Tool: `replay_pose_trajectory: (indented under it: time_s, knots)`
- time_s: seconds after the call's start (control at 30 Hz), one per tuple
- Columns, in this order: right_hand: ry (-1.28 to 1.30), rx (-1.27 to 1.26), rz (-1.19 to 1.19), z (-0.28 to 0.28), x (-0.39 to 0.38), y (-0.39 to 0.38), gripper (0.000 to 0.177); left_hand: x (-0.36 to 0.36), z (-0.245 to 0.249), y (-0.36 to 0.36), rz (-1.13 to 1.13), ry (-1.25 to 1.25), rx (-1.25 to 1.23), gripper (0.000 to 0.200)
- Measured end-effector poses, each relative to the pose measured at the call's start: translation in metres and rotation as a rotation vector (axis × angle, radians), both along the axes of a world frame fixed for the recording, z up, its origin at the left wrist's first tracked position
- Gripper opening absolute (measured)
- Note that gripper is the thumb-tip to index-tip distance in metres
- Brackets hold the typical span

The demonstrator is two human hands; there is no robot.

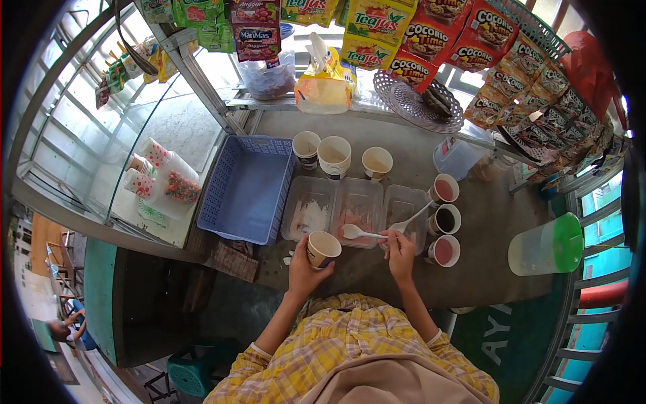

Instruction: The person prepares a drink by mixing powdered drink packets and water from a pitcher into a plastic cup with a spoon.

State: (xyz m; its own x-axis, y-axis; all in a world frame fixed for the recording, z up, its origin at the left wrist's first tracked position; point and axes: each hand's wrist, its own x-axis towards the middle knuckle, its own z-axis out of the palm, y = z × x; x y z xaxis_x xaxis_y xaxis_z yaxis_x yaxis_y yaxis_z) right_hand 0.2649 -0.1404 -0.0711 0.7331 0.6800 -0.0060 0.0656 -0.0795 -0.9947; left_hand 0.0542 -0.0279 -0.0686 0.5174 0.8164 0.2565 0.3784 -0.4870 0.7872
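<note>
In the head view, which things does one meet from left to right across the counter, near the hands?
A blue basket → left hand holding a paper cup → white spoon → right hand → cup of pink drink → green-lidded jug.

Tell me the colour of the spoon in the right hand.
White: the spoon in the right hand is plain white, best seen in the head view.
</note>
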Motion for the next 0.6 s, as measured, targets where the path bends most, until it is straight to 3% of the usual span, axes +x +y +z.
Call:
replay_pose_trajectory:
  time_s: [0.3,0.5,0.6]
  knots:
    - [0.088,0.156,-0.013,0.043,-0.002,-0.005,0.028,0.005,0.003,0.000,-0.010,0.025,0.008,0.084]
    - [-0.334,0.169,0.298,0.073,-0.014,-0.010,0.028,0.007,0.010,0.000,-0.034,0.022,0.043,0.082]
    - [-0.105,0.095,0.023,0.052,-0.011,-0.010,0.024,0.005,0.005,0.000,-0.009,0.020,0.041,0.083]
